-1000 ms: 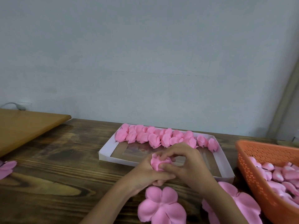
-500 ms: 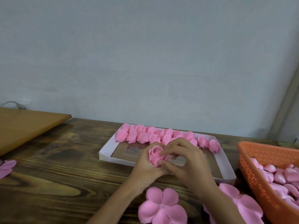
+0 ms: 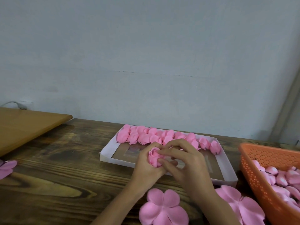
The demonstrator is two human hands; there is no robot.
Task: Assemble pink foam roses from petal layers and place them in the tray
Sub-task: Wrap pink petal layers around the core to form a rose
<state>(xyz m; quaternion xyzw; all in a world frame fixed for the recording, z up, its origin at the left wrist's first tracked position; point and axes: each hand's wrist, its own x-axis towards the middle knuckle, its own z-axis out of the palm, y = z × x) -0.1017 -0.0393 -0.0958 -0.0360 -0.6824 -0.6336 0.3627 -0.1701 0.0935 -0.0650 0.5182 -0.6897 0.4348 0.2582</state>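
A half-wrapped pink foam rose [image 3: 154, 157] sits between both my hands, just over the near edge of the white cardboard tray [image 3: 107, 155]. My left hand [image 3: 146, 168] cups it from below and behind. My right hand [image 3: 186, 164] curls its fingers round the rose's right side and pinches the petals. Along the tray's far side lies a row of finished pink roses [image 3: 146, 137]. A flat pink petal layer [image 3: 163, 208] lies on the table below my hands, and a second petal layer [image 3: 240, 205] to its right.
An orange perforated basket [image 3: 266, 161] with several pink buds stands at the right edge. A light wooden board [image 3: 24, 125] lies at the far left, and a pink petal piece [image 3: 7, 168] at the left edge. The dark wooden table [image 3: 56, 176] meets a blue-grey wall.
Both hands have lifted the rose away from me, from above the table to the tray's near edge. The petals are wrapped tighter round the bud.
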